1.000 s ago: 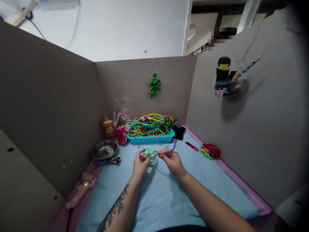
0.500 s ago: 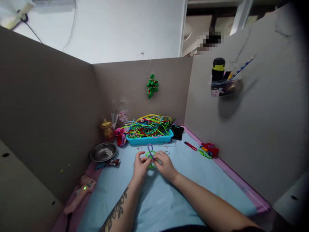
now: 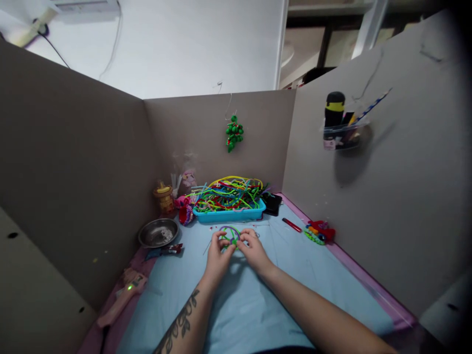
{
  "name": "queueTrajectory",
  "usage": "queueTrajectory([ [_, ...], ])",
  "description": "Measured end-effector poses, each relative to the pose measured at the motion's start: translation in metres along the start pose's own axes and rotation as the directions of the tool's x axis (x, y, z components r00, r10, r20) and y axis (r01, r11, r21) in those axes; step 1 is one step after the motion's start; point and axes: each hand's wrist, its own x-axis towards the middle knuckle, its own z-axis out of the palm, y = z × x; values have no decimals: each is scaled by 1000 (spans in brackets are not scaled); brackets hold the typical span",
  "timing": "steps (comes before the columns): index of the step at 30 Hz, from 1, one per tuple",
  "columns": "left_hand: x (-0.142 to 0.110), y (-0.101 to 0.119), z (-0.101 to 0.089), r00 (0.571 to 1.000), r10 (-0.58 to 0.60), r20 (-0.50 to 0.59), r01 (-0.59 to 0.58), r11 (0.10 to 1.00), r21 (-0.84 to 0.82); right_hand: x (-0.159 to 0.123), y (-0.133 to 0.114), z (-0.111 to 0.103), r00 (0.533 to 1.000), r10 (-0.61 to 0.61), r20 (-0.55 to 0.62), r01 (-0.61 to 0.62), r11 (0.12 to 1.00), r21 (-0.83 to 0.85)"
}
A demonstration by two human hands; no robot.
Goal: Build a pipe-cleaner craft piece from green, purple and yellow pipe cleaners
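Note:
Between my two hands is a small looped piece of green and purple pipe cleaners [image 3: 233, 241], held just above the blue cloth [image 3: 258, 300]. My left hand [image 3: 217, 254] pinches its near left side with thumb and fingers. On the near right side, my right hand [image 3: 255, 251] grips it the same way. Purple curves round the far part of the piece, with green strands inside. Fingertips hide part of its middle. Just beyond stands a blue tray [image 3: 230, 216] heaped with many-coloured pipe cleaners [image 3: 228, 194].
A metal bowl [image 3: 145, 235], a dark wrapper [image 3: 165, 251] and a pink glue gun [image 3: 120, 301] with a green light lie left. A red pen-like item [image 3: 292, 225] and a colourful craft piece [image 3: 320, 231] lie right. Grey panels [image 3: 214, 128] enclose three sides.
The purple strand stood up as a narrow loop; now it curves lower round the far side of the piece. Both hands stay on it. The view has tilted slightly.

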Motion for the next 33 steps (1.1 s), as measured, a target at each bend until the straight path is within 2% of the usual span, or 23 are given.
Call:
queueTrajectory([
  [7, 3, -1, -2, 999, -35, -34, 34, 999, -27, 1, -1, -4, 1000, 25, 12, -26, 998, 51],
  [14, 3, -3, -4, 999, 27, 22, -27, 1000, 15, 3, -4, -14, 1000, -17, -22, 18, 999, 33],
  [21, 2, 2, -2, 998, 1, 67, -4, 999, 40, 8, 2, -16, 999, 25, 46, -25, 1000, -13],
  [27, 0, 0, -5, 992, 0, 126, -8, 998, 68, 9, 9, -17, 986, 21, 163, -17, 999, -28],
  [30, 0, -1, -5, 991, 41, 131, -55, 993, 102, 8, 11, -16, 981, 40, 191, -44, 999, 17],
  [33, 1, 0, -7, 985, 168, 37, -172, 964, 203, 9, 13, -12, 989, 48, 140, -65, 991, 120],
])
